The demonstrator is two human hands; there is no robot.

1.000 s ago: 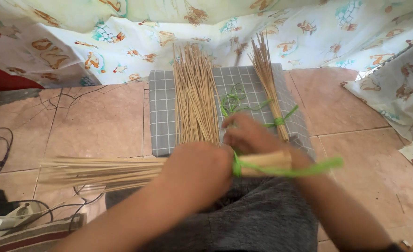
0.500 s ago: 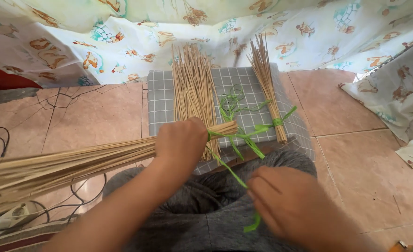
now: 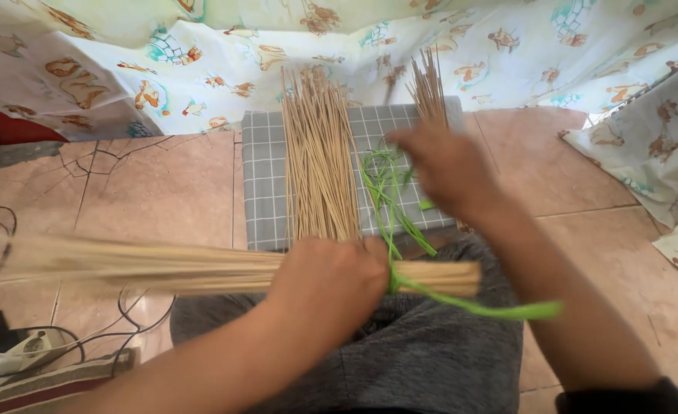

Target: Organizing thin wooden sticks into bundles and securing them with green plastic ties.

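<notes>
Nearest the camera, above your grey-clad lap, your left forearm slants up from the lower left; your left hand is clenched around a bundle of thin tan sticks lying crosswise, its long end blurred toward the left. A green strip wraps the bundle just beside your fist, its free end trailing right. Farther out, your right arm reaches forward; your right hand is blurred, palm down, over loose green strips, and its grip cannot be told. Beyond, a pile of loose sticks lies on a grey checked mat.
</notes>
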